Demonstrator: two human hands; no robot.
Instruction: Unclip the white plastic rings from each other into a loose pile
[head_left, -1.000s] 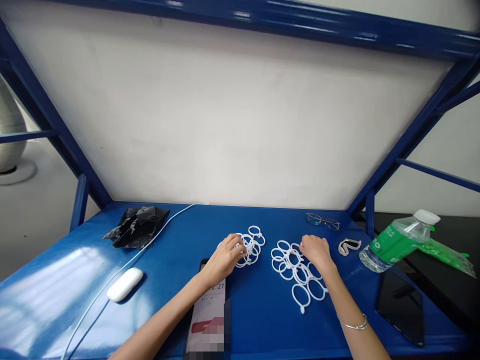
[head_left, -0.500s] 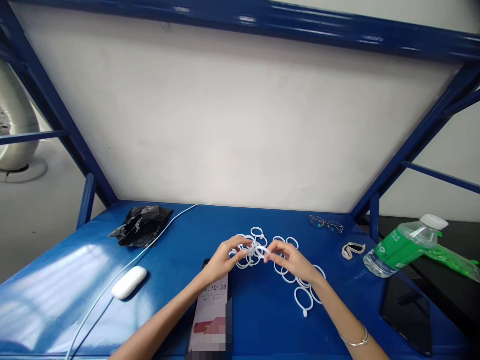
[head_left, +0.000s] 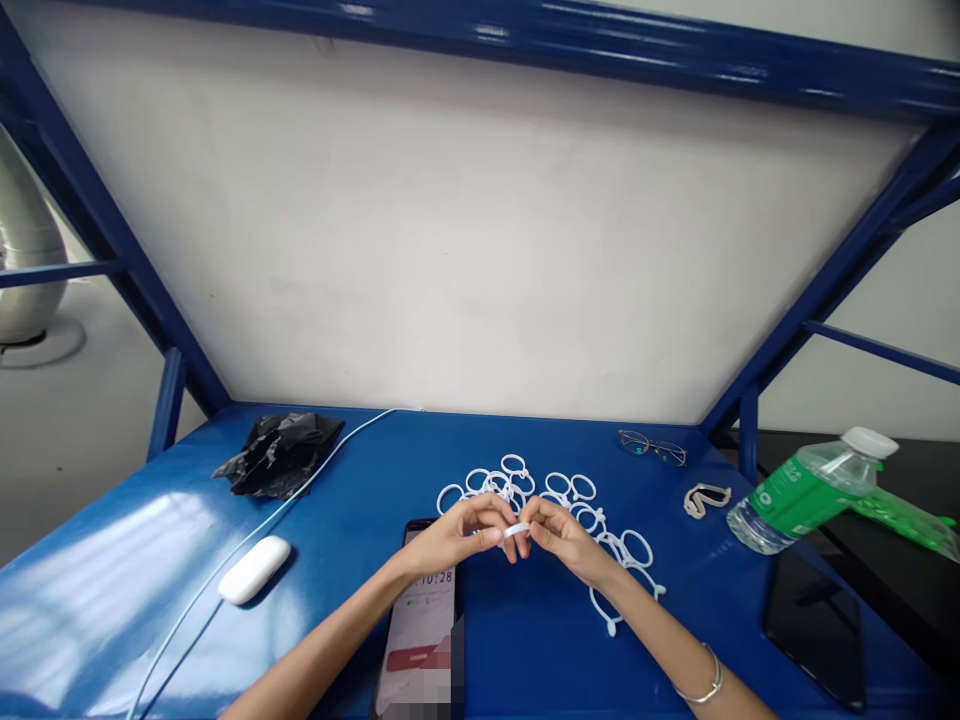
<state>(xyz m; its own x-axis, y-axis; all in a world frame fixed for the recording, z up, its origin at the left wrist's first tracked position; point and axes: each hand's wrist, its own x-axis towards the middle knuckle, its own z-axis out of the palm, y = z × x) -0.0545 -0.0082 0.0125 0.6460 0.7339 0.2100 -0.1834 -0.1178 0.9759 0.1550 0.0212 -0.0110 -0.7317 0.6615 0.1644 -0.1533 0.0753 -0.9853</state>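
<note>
Between both hands is a thin white plastic ring (head_left: 516, 530), seen nearly edge-on. My left hand (head_left: 469, 532) pinches its left side between thumb and fingers. My right hand (head_left: 556, 535) grips the other side, its fingertips close to those of the left. Just behind my left hand lies a heap of similar white rings (head_left: 477, 480), some overlapping. More white rings (head_left: 636, 547) are spread along the right side, beside and partly behind my right hand and forearm. Small knobs, like clasps, show on some of them.
A phone (head_left: 420, 630) lies under my left forearm. Around the blue table (head_left: 525, 660) are a white mouse (head_left: 255, 570), a cable (head_left: 247, 540), a black plastic bag (head_left: 281, 455), glasses (head_left: 652, 448), a white strap-like item (head_left: 705, 498), a tilted water bottle (head_left: 806, 490) and a dark phone (head_left: 814, 630).
Both hands have moved a little toward me, away from the heap, with a white ring now held between them. More rings behind the left hand are uncovered.
</note>
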